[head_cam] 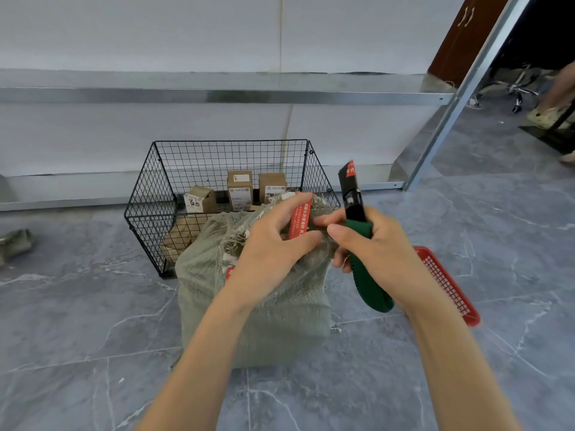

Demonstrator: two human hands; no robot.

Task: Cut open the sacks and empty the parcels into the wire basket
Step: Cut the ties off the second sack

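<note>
A full grey-green woven sack (280, 318) stands upright on the floor in front of a black wire basket (146, 194). My left hand (273, 244) grips the bunched sack neck and pinches the red tie tag (300, 220) on it. My right hand (376, 247) holds a green-handled utility knife (361, 244), its black head pointing up beside the neck. Several brown cardboard parcels (239, 189) lie inside the basket.
A red plastic tray (448, 284) lies on the floor at the right, partly behind my right forearm. A crumpled empty sack (15, 244) lies at the far left. A low metal shelf runs behind the basket. Another person's foot (544, 115) shows at top right.
</note>
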